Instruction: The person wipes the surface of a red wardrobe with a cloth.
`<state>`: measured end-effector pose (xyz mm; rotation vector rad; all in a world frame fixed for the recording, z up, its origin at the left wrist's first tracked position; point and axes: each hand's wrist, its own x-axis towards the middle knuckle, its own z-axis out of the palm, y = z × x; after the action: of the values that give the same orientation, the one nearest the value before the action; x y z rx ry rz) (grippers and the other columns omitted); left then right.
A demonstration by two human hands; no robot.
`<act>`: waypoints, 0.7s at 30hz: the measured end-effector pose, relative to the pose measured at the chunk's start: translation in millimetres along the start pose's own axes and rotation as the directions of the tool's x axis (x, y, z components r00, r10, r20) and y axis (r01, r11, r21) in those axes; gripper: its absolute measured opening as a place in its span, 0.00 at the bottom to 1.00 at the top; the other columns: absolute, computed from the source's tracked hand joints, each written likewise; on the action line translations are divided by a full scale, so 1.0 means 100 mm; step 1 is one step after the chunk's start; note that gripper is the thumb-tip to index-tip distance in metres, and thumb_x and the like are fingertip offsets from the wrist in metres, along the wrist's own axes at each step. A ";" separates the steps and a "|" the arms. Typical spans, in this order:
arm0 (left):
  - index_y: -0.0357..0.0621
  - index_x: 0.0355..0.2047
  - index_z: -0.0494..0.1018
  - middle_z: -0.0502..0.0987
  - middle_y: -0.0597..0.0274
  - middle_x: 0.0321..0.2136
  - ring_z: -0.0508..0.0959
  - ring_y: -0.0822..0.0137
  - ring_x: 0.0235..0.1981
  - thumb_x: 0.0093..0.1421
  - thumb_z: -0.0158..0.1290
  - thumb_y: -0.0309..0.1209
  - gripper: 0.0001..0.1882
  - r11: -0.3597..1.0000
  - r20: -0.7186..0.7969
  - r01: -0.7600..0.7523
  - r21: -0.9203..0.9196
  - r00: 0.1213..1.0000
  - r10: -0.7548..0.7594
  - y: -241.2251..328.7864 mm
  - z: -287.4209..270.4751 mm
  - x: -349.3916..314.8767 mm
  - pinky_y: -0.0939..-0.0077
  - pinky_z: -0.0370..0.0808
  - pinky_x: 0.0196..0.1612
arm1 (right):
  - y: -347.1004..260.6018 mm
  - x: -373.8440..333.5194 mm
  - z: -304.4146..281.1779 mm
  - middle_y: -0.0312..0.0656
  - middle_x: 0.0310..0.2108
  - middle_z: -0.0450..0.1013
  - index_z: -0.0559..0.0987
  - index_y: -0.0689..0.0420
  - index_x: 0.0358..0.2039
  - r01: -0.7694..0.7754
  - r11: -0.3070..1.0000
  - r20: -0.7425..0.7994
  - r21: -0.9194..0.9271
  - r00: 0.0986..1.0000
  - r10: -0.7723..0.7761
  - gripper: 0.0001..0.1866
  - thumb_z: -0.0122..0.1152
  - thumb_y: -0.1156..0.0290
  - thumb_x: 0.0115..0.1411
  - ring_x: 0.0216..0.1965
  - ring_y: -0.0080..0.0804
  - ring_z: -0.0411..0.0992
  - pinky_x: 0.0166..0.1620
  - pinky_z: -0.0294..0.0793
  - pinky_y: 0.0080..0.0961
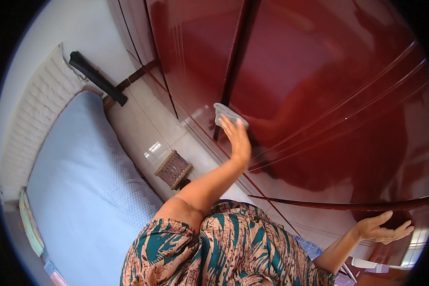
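My left hand [237, 135] presses a folded grey cloth [229, 116] against the glossy dark red wardrobe [314, 100], with its fingers extended over the cloth. The cloth lies by the dark vertical gap between two doors, near their lower end. At the lower right, my right hand [385, 229] is open with its fingers apart and holds nothing. It is close to the curved dark red edge of the wardrobe; whether it touches the surface I cannot tell.
A bed with a light blue quilted cover [90, 181] stands on the left. On the pale tiled floor [150, 119] sits a small woven stool [174, 169] between bed and wardrobe. A long black case [97, 77] leans by the far wall.
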<state>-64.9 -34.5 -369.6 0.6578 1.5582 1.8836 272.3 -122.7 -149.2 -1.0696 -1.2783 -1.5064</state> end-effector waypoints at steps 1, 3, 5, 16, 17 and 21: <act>0.39 0.70 0.31 0.27 0.53 0.72 0.32 0.56 0.73 0.69 0.32 0.56 0.44 0.989 -0.034 0.133 -0.071 0.990 -0.135 -0.05 -0.05 0.10 0.61 0.33 0.71 | 0.02 -0.03 -0.01 0.59 0.64 0.59 0.67 0.58 0.60 -0.009 1.000 0.000 0.016 1.000 0.009 0.29 0.53 0.55 0.63 0.62 0.55 0.62 0.57 0.73 0.48; 0.46 0.72 0.35 0.36 0.59 0.73 0.38 0.60 0.73 0.68 0.32 0.59 0.43 0.865 -0.039 0.413 -0.285 0.897 -0.441 -0.46 -0.13 0.33 0.64 0.42 0.71 | 0.09 -0.07 -0.02 0.59 0.64 0.58 0.67 0.58 0.60 0.023 1.000 -0.002 -0.011 1.000 -0.023 0.29 0.53 0.56 0.64 0.62 0.55 0.63 0.55 0.75 0.47; 0.46 0.71 0.39 0.43 0.60 0.72 0.45 0.58 0.72 0.67 0.31 0.61 0.43 0.680 0.219 0.564 -0.468 0.820 -0.529 -1.02 -0.38 0.50 0.60 0.46 0.71 | 0.06 -0.05 0.00 0.59 0.64 0.58 0.67 0.58 0.60 0.027 0.999 -0.010 -0.025 1.000 -0.028 0.28 0.53 0.56 0.64 0.61 0.55 0.64 0.54 0.76 0.46; 0.53 0.68 0.53 0.58 0.62 0.67 0.59 0.58 0.67 0.64 0.29 0.67 0.42 0.217 0.595 0.878 -0.427 0.453 -0.664 -1.01 -0.13 -0.35 0.52 0.52 0.68 | 0.11 -0.14 -0.02 0.60 0.65 0.55 0.65 0.61 0.61 -0.030 0.999 0.033 0.011 0.999 0.030 0.28 0.52 0.59 0.65 0.63 0.54 0.61 0.60 0.71 0.46; 0.52 0.68 0.54 0.58 0.61 0.67 0.59 0.57 0.67 0.64 0.30 0.67 0.42 0.209 0.567 0.858 -0.469 0.474 -0.673 -1.01 -0.18 -0.21 0.52 0.53 0.68 | 0.10 -0.13 -0.02 0.60 0.65 0.56 0.65 0.61 0.61 -0.033 0.999 0.037 0.010 0.999 0.033 0.28 0.52 0.59 0.65 0.63 0.54 0.60 0.60 0.70 0.46; 0.50 0.67 0.55 0.59 0.59 0.67 0.61 0.56 0.66 0.64 0.34 0.66 0.42 0.368 0.371 0.715 -0.594 0.650 -0.664 -0.95 -0.33 0.32 0.55 0.58 0.67 | 0.13 -0.08 -0.03 0.60 0.64 0.58 0.66 0.61 0.61 0.054 0.998 -0.002 -0.039 0.999 -0.054 0.28 0.52 0.59 0.65 0.64 0.56 0.60 0.61 0.68 0.48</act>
<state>-97.8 -21.6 -469.0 -0.2923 0.7037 1.5265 286.2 -126.3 -153.6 -1.0651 -1.2892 -1.5789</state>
